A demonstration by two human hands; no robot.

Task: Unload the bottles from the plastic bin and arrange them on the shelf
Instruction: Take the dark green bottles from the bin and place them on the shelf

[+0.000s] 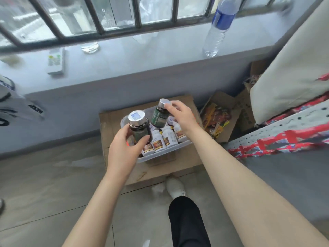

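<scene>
- My left hand (122,148) has fingers and thumb curled round a dark silver-capped bottle (140,129), held just above the clear plastic bin (160,155).
- My right hand (183,116) grips a green-labelled bottle (159,116) near its cap, also over the bin.
- Several white bottles (169,138) stand in the bin.
- I see none of these bottles on the window ledge (142,56), so I judge the unloading barely begun.

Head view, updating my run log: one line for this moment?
left hand: grips dark bottle | right hand: grips green bottle | white bottles in bin
</scene>
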